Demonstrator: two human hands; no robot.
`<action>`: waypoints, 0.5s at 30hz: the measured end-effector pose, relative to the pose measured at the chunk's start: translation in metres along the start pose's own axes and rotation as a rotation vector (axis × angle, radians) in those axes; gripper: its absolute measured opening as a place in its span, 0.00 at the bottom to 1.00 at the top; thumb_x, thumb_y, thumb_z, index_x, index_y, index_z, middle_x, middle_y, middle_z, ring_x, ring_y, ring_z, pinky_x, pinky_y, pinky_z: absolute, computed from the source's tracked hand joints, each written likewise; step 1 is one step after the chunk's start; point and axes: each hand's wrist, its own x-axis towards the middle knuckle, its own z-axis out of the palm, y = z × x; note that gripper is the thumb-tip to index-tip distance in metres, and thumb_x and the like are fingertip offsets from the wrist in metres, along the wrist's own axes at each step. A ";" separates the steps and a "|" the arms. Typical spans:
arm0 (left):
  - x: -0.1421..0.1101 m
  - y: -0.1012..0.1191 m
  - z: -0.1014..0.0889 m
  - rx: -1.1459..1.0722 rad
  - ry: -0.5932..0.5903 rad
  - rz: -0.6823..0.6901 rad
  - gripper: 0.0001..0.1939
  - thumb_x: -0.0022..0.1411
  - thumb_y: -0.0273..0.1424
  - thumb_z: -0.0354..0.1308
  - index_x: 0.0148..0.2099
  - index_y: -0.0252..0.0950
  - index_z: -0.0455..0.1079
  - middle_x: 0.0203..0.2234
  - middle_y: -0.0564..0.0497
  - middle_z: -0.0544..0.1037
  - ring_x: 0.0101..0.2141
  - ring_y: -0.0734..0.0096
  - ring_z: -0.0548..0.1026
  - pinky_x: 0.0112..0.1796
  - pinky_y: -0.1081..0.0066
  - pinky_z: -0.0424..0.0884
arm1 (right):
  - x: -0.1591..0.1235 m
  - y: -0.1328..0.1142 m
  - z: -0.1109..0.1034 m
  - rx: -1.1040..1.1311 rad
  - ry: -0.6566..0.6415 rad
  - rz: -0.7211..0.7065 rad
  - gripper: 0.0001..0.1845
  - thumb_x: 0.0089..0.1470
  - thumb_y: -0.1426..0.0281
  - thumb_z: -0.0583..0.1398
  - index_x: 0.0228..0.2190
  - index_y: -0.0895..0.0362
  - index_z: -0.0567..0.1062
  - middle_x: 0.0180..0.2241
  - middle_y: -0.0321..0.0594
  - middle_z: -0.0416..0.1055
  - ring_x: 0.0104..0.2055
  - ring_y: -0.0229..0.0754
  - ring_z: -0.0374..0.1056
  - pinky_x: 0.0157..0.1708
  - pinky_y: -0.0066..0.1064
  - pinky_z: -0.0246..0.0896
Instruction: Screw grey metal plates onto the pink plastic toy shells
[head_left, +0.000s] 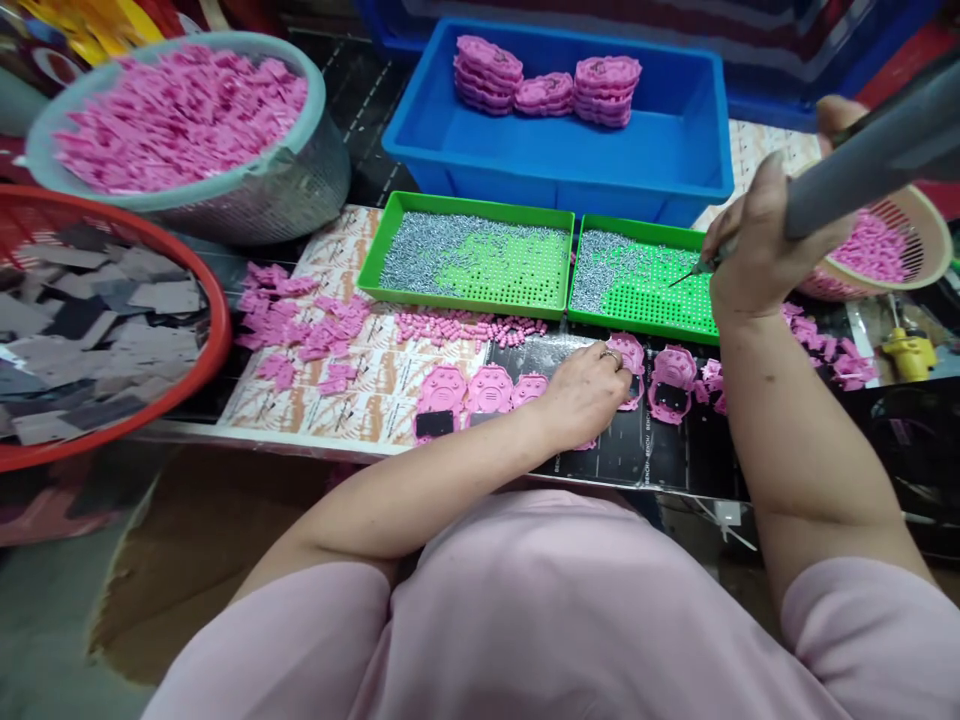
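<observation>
Head view: bench job caught partway, I'd say.
Left hand (589,393): just right of centre, fingers bent close together over the row of pink moulded plastic shells (490,390); can't tell if it's pinching one.
Right hand (765,235): right of frame, wrapped round a grey cylindrical tool (862,165), thin bit pointing over the right one of the green perforated plastic trays (532,292).
Shell row: across the middle, five showing plus a pink edge under the left hand.
Done, probably: three pink plastic stacks (606,90) in the blue rectangular plastic bin (555,180), upper middle.
Left, probably: that row, plus heaps of loose pink plastic pieces (187,115), upper left.
Counts: two trays, one bin, one tool; silver metal screws (427,245), by the look, way too many to count.
</observation>
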 end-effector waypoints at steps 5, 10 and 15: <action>-0.002 -0.001 -0.005 -0.022 -0.030 0.020 0.10 0.65 0.31 0.54 0.42 0.29 0.73 0.37 0.42 0.76 0.43 0.57 0.71 0.44 0.62 0.67 | -0.005 0.020 0.003 -0.014 -0.011 -0.010 0.26 0.44 0.50 0.64 0.37 0.50 0.60 0.11 0.16 0.53 0.07 0.30 0.48 0.07 0.28 0.43; -0.001 0.000 -0.008 -0.029 -0.054 0.028 0.10 0.65 0.30 0.53 0.42 0.28 0.73 0.37 0.41 0.76 0.43 0.57 0.71 0.44 0.62 0.67 | -0.006 0.027 -0.001 -0.041 -0.029 0.005 0.25 0.45 0.51 0.65 0.35 0.49 0.60 0.12 0.18 0.54 0.08 0.32 0.52 0.07 0.29 0.45; -0.001 0.000 -0.005 -0.043 -0.032 0.028 0.11 0.66 0.31 0.52 0.41 0.28 0.73 0.37 0.41 0.75 0.43 0.59 0.70 0.44 0.63 0.67 | -0.002 0.025 0.002 -0.009 0.002 -0.011 0.29 0.43 0.50 0.66 0.38 0.52 0.62 0.11 0.18 0.55 0.08 0.31 0.50 0.07 0.30 0.44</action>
